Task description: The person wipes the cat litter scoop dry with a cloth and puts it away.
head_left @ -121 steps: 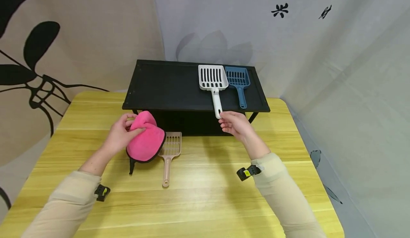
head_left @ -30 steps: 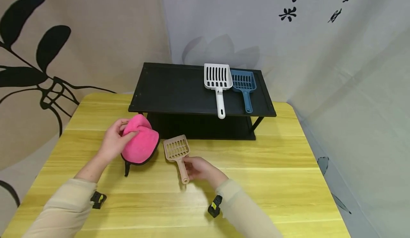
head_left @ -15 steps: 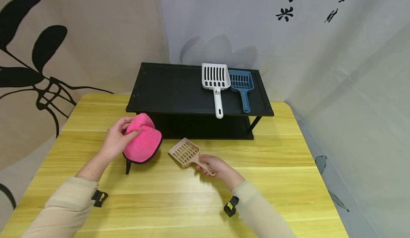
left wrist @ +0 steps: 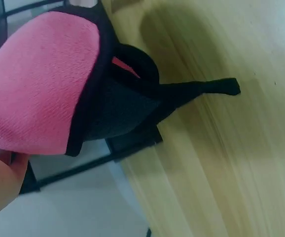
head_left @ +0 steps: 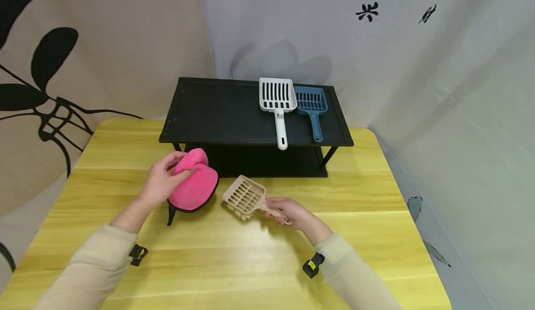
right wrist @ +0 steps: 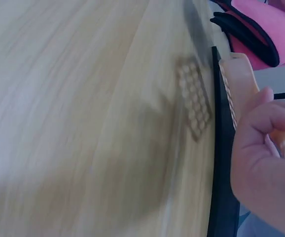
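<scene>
My left hand (head_left: 160, 184) pinches a folded pink cloth (head_left: 194, 189) with black edging. In the left wrist view the cloth (left wrist: 44, 84) shows a dark underside and a black strap end sticking out. The handle of a beige litter scoop (head_left: 264, 203) is gripped by my right hand (head_left: 294, 213). That scoop is held above the table with its slotted head toward the left, and light falls through its slots in a patterned shadow. A white litter scoop (head_left: 281, 129) and a blue litter scoop (head_left: 316, 126) lie side by side on the black rack's top.
The low black rack (head_left: 217, 115) has two levels and stands at the back of the wooden table (head_left: 234, 263). The white scoop's handle reaches past the rack's front edge. Behind hangs a printed cloth backdrop (head_left: 138, 31).
My right hand has left the white scoop, which sits slightly farther back. It has picked up the beige scoop, moved it rightward and turned it. My left hand keeps holding the cloth.
</scene>
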Demonstrator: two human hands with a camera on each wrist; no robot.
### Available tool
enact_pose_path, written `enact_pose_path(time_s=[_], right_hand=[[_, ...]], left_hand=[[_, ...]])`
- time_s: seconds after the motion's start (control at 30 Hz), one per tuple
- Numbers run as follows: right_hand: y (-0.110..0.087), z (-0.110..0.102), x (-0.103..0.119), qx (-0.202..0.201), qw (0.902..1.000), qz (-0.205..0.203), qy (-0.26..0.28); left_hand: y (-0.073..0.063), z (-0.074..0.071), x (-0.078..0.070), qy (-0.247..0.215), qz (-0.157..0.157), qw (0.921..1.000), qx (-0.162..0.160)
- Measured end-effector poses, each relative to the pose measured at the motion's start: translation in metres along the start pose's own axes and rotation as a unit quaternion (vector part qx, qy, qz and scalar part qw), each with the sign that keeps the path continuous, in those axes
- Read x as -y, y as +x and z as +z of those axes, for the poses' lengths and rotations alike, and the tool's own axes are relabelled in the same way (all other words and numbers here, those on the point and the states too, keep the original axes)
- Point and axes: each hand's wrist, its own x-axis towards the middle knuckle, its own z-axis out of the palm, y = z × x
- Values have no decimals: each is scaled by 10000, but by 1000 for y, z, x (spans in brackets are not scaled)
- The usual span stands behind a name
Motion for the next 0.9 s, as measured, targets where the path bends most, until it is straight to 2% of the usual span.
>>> enact_pose_path(time_s=[0.1,0.27,0.43,0.53,0.63,0.77,0.83,0.9], right_hand=[[1,5,5,63,9999,-25,-78],[2,15,10,187,9992,-101,-330],[2,21,13,134,9990,-122,-399],[2,23,15,159,9991,-115,-374],[1,24,17,254,9992,-129,-271],[0,22,18,343,9994,-103,18],[-1,21,18,374,9991,-64,211],[-2,19,18,476,9983,-77,336]], left_hand=[[3,10,-5,86,103,9998,122],[7,36,-14,-24,265,9983,526],[6,62,-20,-130,460,9960,752],[4,73,-21,-169,474,9936,1007],[3,80,-23,-313,358,9862,1584],[0,82,-25,-637,286,9656,2504],[-1,81,-26,-514,396,9596,2739],[-3,80,-27,-117,569,9584,2795]])
